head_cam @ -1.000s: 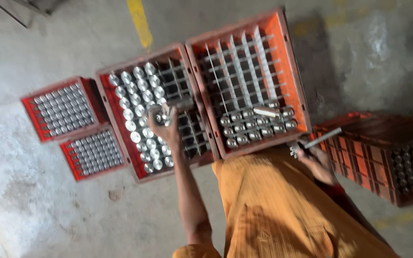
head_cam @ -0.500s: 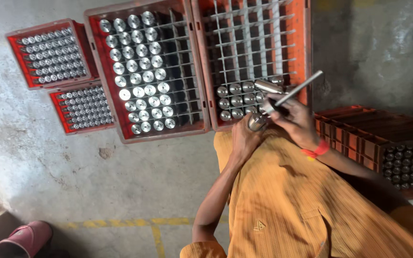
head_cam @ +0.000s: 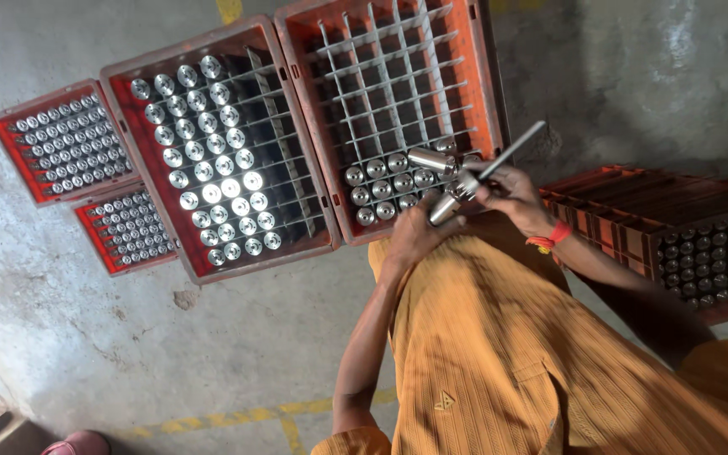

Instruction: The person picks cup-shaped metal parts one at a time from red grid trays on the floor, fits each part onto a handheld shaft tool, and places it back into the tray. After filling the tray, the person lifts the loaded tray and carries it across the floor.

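Gripping a short metal cylinder [head_cam: 446,209] in the left hand [head_cam: 414,236], fingers curled around its lower end, just below the near edge of the orange divided crate [head_cam: 398,109]. Pinching a thin metal rod [head_cam: 511,152] in the right hand [head_cam: 511,192], its tip meeting the cylinder's upper end, rod slanting up past the crate's right corner. Lying across the crate's near row of upright cylinders [head_cam: 385,181], one loose cylinder [head_cam: 430,158]. Sitting left of that crate and touching it, a second crate [head_cam: 212,152] more than half filled with cylinders. Further left, two small red trays [head_cam: 86,181] of smaller parts. Right of the crate, beyond the right wrist's orange band [head_cam: 549,238], stacked dark crates [head_cam: 676,236].
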A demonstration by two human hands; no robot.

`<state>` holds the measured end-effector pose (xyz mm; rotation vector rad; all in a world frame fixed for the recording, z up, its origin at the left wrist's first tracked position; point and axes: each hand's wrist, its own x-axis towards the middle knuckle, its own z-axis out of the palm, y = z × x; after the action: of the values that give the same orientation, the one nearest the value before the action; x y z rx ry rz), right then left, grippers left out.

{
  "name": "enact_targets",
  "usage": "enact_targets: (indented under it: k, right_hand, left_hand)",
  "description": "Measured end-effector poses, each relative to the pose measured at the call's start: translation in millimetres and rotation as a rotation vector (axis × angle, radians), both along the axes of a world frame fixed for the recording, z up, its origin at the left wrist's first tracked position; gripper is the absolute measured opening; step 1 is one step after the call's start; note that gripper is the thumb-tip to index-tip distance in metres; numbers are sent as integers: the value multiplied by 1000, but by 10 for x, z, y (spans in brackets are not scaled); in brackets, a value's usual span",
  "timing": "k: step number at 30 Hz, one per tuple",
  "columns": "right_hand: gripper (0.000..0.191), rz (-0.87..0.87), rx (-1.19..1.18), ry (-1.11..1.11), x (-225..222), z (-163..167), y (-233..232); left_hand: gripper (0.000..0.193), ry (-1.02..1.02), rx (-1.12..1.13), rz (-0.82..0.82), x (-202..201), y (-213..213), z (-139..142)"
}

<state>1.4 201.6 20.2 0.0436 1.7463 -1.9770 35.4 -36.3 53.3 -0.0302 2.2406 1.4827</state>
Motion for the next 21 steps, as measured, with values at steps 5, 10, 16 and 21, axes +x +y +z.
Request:
enact_targets:
  k: [5, 10, 16, 21]
  right_hand:
    - [47, -369, -77, 10, -3, -162, 435]
    - [48, -407, 15, 51, 84, -192, 573]
    - [44, -387, 21, -53, 265, 14, 414]
    - [46, -385, 67, -38, 268, 119, 269]
  left_hand:
    - [71, 34, -559, 161, -195, -367, -419]
    - [67, 409, -1227, -131, -592, -788, -782]
    - [23, 35, -749, 166, -672, -578, -631]
    - [39, 580, -374, -172, -599, 238, -523]
